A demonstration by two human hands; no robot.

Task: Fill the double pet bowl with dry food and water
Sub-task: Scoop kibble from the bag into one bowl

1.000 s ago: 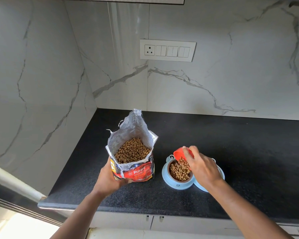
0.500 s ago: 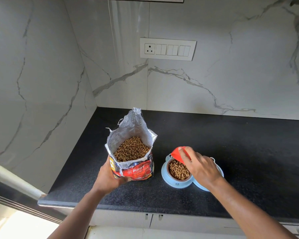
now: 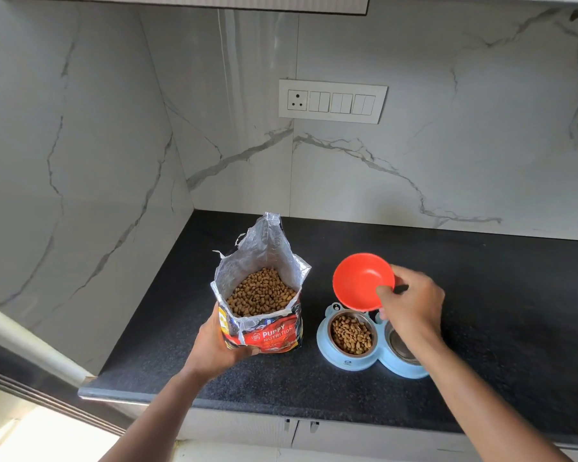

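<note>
I'm gripping the kibble bag point(image 3: 262, 295) w/ left hand point(image 3: 219, 341); right hand point(image 3: 411, 301) is pinching the empty orange scoop point(image 3: 361, 280) above the double bowl point(image 3: 347, 363) on the counter point(image 3: 481, 295), left cup holding kibble.

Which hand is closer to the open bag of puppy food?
The left hand: it grips the food bag at its lower left corner. The right hand is off to the bag's right, holding a red bowl above the pet bowl.
</note>
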